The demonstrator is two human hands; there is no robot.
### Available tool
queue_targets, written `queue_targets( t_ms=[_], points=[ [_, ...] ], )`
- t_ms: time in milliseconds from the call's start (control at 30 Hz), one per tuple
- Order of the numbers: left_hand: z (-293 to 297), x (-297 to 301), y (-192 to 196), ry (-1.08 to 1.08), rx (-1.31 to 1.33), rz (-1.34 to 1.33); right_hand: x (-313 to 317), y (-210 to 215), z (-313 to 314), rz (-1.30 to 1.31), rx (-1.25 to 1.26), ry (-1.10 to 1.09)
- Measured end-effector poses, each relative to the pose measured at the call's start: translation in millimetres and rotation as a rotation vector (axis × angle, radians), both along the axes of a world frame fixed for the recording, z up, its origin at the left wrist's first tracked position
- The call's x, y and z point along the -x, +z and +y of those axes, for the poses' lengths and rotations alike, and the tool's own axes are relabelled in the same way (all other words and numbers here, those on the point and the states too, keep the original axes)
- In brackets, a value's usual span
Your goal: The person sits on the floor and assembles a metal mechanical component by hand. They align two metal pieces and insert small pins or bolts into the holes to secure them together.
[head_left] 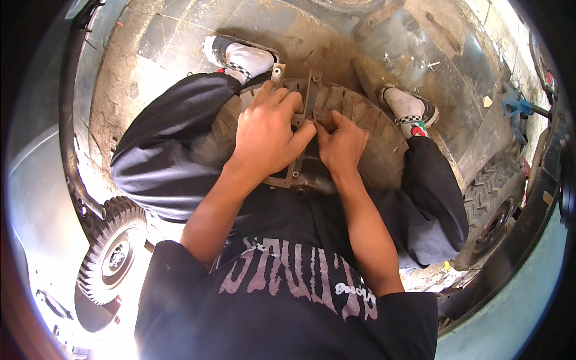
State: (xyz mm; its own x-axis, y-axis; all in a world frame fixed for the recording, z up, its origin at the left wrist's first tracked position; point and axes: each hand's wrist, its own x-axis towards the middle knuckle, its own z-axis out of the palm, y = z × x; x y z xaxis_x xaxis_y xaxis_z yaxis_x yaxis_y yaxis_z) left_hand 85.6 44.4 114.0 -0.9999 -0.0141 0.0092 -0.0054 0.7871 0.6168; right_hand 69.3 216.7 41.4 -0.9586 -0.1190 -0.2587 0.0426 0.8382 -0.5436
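Both hands grip a metal frame (292,157) on a tyre (372,135); left hand (267,135), right hand (342,144).

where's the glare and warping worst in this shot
Head view: sunlight blows out the lower-left corner beside the small tyre; fisheye bends edges toward the black rim; the left hand, right hand and metal frame at centre stay sharp and evenly lit.

From my remote feed: a grimy, stained concrete floor (180,36), cracked and patched with dark oil. A small treaded wheel (114,255) lies lower left beside harsh sun glare; another knobby tyre (492,204) sits at right, near a blue tool (515,105) by the wall.
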Motion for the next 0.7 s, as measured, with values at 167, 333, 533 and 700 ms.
queue_targets(
  t_ms=[167,333,533,700],
  points=[
    [4.0,-9.8,1.6,-0.031,0.082,0.067,20.3,-23.8,-4.2,0.068,0.011,-0.058],
    [-4.6,3.6,4.5,-0.025,0.015,-0.051,16.8,-17.8,-13.8,0.27,-0.058,-0.036],
    [1.2,-3.6,1.4,-0.052,0.06,0.067,14.5,-14.8,-2.1,0.034,-0.039,0.029],
    [-6.2,6.5,4.3,-0.066,0.011,-0.07,49.4,-16.8,-10.4,0.038,0.084,-0.062]
  ],
)
